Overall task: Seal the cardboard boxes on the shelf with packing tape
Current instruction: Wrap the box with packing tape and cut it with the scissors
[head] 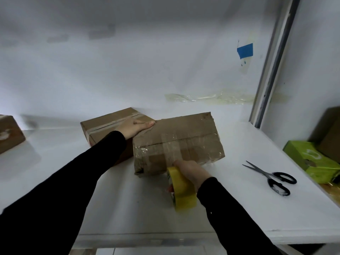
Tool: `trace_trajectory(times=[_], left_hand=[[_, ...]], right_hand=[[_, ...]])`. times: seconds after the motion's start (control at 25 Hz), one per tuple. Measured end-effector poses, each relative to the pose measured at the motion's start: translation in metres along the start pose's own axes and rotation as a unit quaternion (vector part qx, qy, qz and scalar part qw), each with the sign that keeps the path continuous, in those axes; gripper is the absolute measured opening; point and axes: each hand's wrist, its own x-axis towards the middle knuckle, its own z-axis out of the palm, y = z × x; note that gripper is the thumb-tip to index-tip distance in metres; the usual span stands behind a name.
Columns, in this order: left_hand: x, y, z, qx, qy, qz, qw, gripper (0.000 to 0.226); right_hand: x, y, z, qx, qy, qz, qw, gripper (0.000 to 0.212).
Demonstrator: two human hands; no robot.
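A worn cardboard box point(185, 137) with clear tape over its top seam lies on the white shelf point(239, 199). My left hand point(134, 128) rests flat on its far left corner, fingers together. My right hand point(191, 172) grips a yellow roll of packing tape point(182, 190) at the box's front face, thumb against the tape strip there. A second cardboard box point(108, 124), taped along its top, sits behind and to the left, touching the first.
Black-handled scissors point(272, 177) lie open on the shelf to the right. A green box point(312, 161) and a brown box point(329, 133) stand at the right edge. Another cardboard box point(9, 135) sits far left. A metal upright point(272, 70) rises at the back right.
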Motion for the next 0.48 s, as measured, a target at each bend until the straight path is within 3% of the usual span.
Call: trace_trajectory(times=[0.08, 0.16, 0.24, 0.28, 0.36, 0.48], left_hand=[[-0.003, 0.007, 0.002, -0.005, 0.019, -0.026, 0.999, 0.036], [-0.015, 0.014, 0.015, 0.079, 0.184, -0.006, 0.98, 0.041], [-0.047, 0.019, 0.045, 0.154, 0.359, 0.094, 0.916, 0.031], [-0.064, 0.021, 0.063, 0.135, 0.361, 0.115, 0.916, 0.024], [-0.086, 0.021, 0.091, 0.094, 0.284, 0.08, 0.951, 0.023], [-0.08, 0.02, 0.099, 0.089, 0.227, -0.017, 0.97, 0.035]], right_hand=[[0.004, -0.004, -0.003, -0.005, 0.01, -0.01, 1.0, 0.022], [0.007, -0.001, -0.001, 0.004, 0.016, -0.014, 1.0, 0.024], [0.006, 0.005, 0.0, 0.016, 0.015, -0.012, 1.0, 0.048], [0.007, 0.007, 0.001, 0.026, 0.013, -0.011, 1.0, 0.064], [0.0, 0.005, -0.003, 0.023, 0.016, -0.01, 1.0, 0.079], [-0.026, 0.001, -0.005, -0.003, 0.033, -0.025, 0.999, 0.069]])
